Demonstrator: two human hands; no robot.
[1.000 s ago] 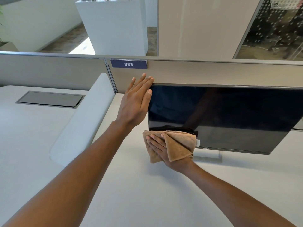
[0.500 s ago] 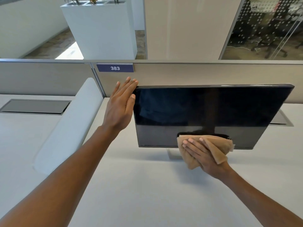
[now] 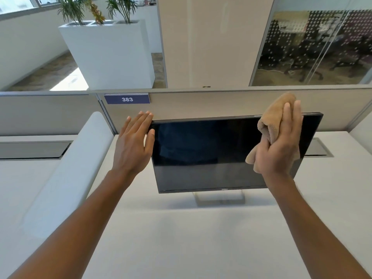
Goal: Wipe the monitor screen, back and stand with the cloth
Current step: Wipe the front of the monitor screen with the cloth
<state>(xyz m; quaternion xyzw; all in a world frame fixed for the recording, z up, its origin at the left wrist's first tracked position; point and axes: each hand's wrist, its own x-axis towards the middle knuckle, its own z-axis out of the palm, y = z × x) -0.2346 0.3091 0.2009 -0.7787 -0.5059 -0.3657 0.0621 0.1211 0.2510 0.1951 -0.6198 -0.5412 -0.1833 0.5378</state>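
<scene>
Monitor point(image 3: 205, 154): back not visible from this angle. Upper right of the screen is covered by the right hand point(image 3: 281, 146) and the cloth point(image 3: 273, 115). Much of the cloth lies under that palm; the thumb is out of sight in the folds, grip undetermined. Stand point(image 3: 219, 199): only the base shows below the screen edge, neck hidden. Left hand point(image 3: 132, 146): contact of palm with the screen's side edge cannot be confirmed. Both forearms are cut off by the bottom edge. Plants point(image 3: 80, 9) are cropped at the top. Room behind the glass wall point(image 3: 314, 47): blurred, contents unclear.
</scene>
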